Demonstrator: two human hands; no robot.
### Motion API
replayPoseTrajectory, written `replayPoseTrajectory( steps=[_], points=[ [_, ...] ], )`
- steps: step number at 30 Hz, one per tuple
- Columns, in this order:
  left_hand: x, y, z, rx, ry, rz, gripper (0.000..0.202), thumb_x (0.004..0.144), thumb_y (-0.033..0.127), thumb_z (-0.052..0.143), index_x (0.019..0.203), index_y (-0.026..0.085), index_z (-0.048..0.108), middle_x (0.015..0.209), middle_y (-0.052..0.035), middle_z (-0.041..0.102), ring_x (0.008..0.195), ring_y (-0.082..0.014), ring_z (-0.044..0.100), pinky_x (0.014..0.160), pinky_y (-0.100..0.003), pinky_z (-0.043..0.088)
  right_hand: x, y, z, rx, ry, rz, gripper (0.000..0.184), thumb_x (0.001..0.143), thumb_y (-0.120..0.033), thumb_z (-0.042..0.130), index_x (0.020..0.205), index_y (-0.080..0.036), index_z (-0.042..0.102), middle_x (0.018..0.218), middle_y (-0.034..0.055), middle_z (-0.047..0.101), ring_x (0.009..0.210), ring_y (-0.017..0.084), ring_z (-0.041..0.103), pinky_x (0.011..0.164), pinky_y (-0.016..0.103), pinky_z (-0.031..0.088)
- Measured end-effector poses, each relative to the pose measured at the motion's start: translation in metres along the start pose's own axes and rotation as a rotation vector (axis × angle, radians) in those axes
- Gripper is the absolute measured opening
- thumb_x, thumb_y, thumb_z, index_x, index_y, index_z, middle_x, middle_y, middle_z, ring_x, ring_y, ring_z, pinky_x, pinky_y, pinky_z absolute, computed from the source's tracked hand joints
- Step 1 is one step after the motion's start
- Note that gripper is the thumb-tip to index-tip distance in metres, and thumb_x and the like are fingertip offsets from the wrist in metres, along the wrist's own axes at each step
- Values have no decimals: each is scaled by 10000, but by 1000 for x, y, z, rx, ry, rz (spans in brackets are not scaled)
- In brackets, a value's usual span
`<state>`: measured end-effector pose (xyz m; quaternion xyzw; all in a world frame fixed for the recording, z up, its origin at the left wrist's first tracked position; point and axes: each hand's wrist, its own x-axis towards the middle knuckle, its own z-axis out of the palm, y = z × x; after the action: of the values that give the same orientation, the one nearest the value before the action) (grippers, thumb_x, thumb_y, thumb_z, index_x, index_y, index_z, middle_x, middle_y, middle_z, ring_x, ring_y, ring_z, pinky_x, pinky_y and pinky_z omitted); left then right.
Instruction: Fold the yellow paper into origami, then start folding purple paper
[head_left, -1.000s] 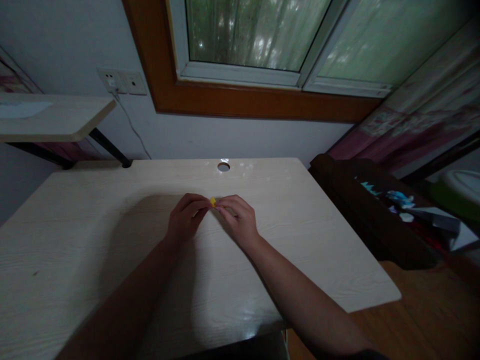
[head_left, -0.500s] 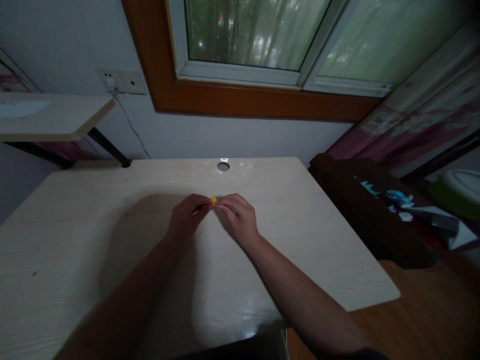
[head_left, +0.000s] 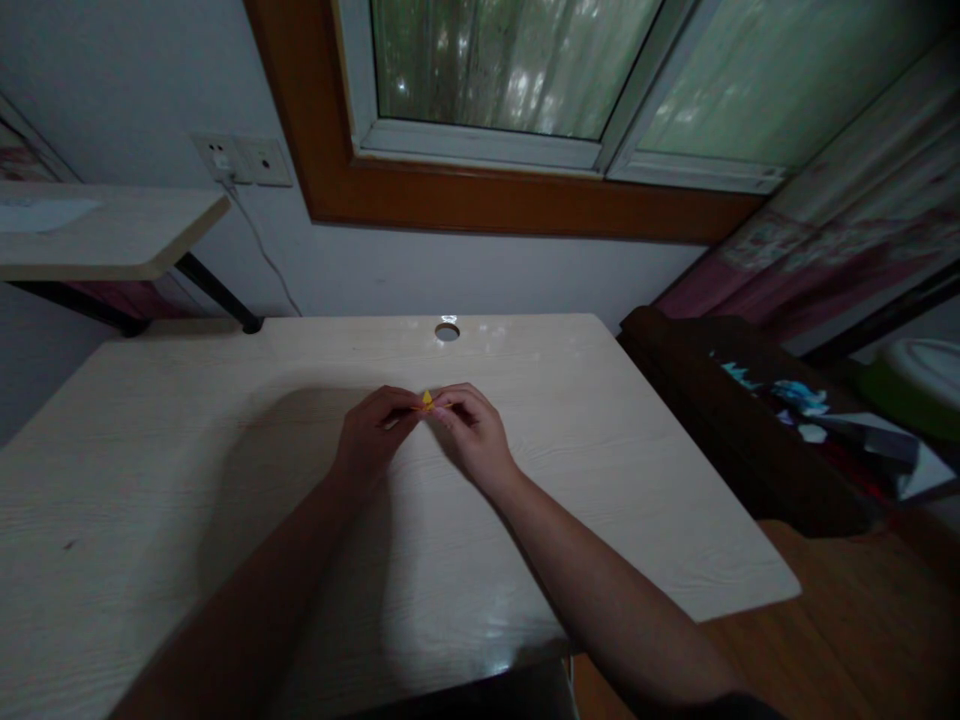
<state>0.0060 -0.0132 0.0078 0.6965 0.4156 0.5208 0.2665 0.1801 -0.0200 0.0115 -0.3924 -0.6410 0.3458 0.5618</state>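
A small yellow piece that looks like folded paper is pinched between my two hands above the middle of the desk. Its pointed tip sticks up between the fingertips, while thin orange-yellow edges run out to both sides. My left hand is closed on its left side with thumb and fingertips. From the right, my right hand grips the other side in the same kind of pinch. Most of the piece is hidden by the fingers, so its full shape cannot be made out.
A round cable hole lies near the desk's back edge. At the left stands a raised shelf on black legs. A white cord hangs from the wall socket. To the right is a dark wooden piece of furniture with assorted items on it.
The right hand's fingers have shifted slightly on the yellow piece, whose tip now looks more pointed, with an orange edge showing at the right fingers. The left hand has hardly moved.
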Motion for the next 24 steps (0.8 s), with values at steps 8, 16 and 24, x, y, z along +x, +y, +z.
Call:
replayPoseTrajectory(
  steps=[8, 16, 24],
  points=[
    [-2, -1, 2, -21, -21, -93, 116, 826, 295, 702, 891, 199, 688, 860, -32, 707, 777, -145, 664, 740, -245, 532, 0, 3, 2, 98, 16, 104, 100, 829, -332, 702, 821, -233, 695, 926, 46, 676, 889, 189, 639, 814, 332, 503],
    [-1, -5, 3, 36, -38, -173, 143, 824, 332, 695, 881, 200, 685, 824, -23, 723, 740, -144, 671, 717, -247, 530, -1, 4, 4, 176, 27, 259, 131, 786, -330, 727, 794, -207, 685, 877, 35, 699, 724, 147, 611, 684, 278, 474],
    [1, 0, 3, 14, -37, -231, 163, 807, 344, 707, 868, 197, 668, 770, -6, 722, 708, -142, 679, 693, -241, 527, -1, 8, 6, 230, 47, 340, 191, 748, -357, 751, 806, -198, 662, 771, 11, 698, 650, 132, 594, 626, 253, 455]
  ],
)
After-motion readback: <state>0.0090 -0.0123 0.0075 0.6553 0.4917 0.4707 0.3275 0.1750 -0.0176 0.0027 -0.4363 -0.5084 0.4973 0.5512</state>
